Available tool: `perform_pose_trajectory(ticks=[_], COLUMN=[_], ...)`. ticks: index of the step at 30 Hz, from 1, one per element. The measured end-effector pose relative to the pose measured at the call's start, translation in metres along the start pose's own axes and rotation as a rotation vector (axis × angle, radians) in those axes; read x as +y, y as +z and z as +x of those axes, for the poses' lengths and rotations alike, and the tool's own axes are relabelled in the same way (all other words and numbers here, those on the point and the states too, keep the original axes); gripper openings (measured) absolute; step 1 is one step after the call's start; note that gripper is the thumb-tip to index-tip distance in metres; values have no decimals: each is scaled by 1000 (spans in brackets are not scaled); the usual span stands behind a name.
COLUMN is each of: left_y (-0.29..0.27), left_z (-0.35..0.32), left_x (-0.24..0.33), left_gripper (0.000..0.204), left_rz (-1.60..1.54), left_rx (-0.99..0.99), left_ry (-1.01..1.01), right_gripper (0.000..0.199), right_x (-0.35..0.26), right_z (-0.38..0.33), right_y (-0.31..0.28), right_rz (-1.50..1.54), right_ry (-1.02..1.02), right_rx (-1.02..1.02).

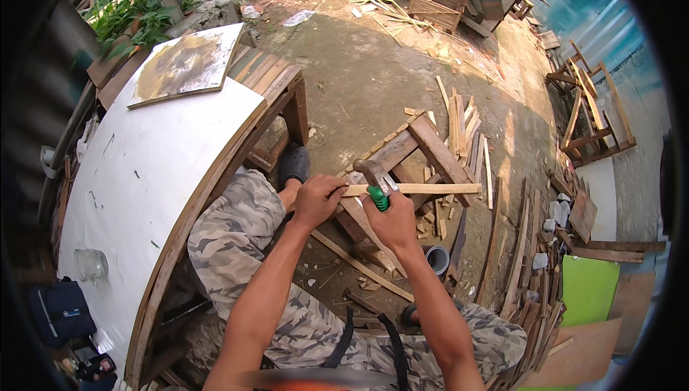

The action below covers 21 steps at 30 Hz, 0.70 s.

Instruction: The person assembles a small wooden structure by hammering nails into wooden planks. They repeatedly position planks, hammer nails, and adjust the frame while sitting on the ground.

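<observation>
My right hand (391, 220) is wrapped round the green grip of a hammer (376, 176), whose metal head stands just above a thin wooden strip (438, 189). At the strip's left end my left hand (320, 201) is closed, thumb and fingertips pinched together on it. Whether a nail is also between those fingertips is too small to tell. The strip lies crosswise over a low wooden frame (439, 151) made of thick, worn timbers, and its right end reaches the frame's right-hand timber.
On the left stands a white-topped table (179, 147) bearing a stained board (188, 62), a glass jar (90, 265) and a dark bag (61, 312). A grey pipe piece (436, 258) is by my right forearm. Wood strips (465, 122) and long planks (518, 247) lie to the right.
</observation>
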<state>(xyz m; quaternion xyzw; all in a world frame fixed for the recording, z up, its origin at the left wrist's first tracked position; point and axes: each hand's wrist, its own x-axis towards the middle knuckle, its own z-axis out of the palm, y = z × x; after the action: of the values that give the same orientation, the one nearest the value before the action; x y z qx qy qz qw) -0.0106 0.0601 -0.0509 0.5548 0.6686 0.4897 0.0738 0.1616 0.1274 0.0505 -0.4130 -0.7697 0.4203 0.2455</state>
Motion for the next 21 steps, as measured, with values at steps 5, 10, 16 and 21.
perform_pose_trajectory(ticks=[5,10,16,21], left_y=[1,1,1,0], left_z=[1,-1,-2,-2], left_x=[-2,-3,-4,-6], left_gripper=[12,11,11,11], left_rz=[-4,42,63,57], left_rx=[42,35,47,68], left_ry=[72,80,57,71], right_gripper=[27,27,27,25], right_x=[-8,-7,0,1], right_z=[2,2,1,-2], right_y=[7,7,14,13], right_rz=[-139,-162,-187,-223], right_ry=[22,3,-44,51], right_rx=[-97,-68,-91,-101])
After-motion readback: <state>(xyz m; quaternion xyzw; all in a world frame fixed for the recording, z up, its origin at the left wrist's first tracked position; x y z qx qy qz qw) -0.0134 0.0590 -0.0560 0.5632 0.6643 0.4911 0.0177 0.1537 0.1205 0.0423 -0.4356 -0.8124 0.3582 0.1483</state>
